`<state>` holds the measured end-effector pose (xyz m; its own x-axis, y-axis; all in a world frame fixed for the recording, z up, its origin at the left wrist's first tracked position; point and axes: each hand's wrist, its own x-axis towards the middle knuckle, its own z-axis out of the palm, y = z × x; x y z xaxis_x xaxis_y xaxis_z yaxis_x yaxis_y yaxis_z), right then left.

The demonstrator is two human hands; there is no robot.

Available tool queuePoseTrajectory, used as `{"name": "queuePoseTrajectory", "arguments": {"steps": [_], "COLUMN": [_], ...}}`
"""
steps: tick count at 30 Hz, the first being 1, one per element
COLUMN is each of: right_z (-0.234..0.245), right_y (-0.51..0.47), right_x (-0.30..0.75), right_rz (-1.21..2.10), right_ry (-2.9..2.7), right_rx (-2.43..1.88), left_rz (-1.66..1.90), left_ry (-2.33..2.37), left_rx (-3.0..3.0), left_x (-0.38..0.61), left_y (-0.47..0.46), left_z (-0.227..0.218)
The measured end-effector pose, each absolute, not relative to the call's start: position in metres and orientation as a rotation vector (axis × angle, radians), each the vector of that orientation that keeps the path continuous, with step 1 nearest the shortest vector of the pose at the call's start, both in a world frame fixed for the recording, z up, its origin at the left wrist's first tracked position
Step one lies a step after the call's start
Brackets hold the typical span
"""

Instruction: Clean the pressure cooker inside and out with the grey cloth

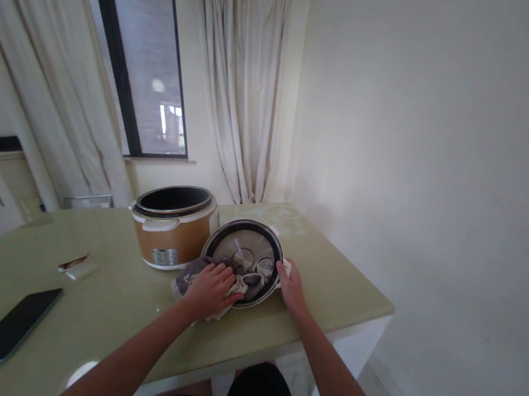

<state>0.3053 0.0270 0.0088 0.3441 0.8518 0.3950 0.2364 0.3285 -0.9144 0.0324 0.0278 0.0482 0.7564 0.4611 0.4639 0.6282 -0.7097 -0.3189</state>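
A brown rice cooker (172, 227) with a black inner pot stands open on the green table (116, 308). Its round lid (249, 249) lies tilted beside it, metal inner side up. My left hand (210, 290) presses a grey cloth (192, 272) against the lid's lower left part, fingers curled on the cloth. My right hand (291, 289) grips the lid's right rim, fingers closed around its edge.
A dark phone (7, 330) lies near the table's front left. A small white-and-brown wrapper (77, 266) sits left of the cooker. Curtains (243, 81) and a window (139, 64) stand behind the table; a white wall (437, 185) runs along the right.
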Motion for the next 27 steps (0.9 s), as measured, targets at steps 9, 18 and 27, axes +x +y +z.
{"name": "queuePoseTrajectory", "arguments": {"steps": [9, 18, 27], "right_z": [0.004, 0.009, 0.016], "right_y": [0.027, 0.018, 0.014], "right_x": [0.308, 0.304, 0.303], "right_rz": [0.543, 0.483, 0.458], "right_ry": [-1.178, -1.237, -1.261], "right_rx": [-1.188, -1.210, -1.284], "left_rz": [-0.295, -0.246, -0.095], "left_ry": [-0.829, -1.098, -1.200], "left_rx": [-2.575, -2.626, -2.780], "left_x": [0.035, 0.029, 0.040], "left_y": [0.024, 0.027, 0.017], "left_z": [0.041, 0.051, 0.077]}}
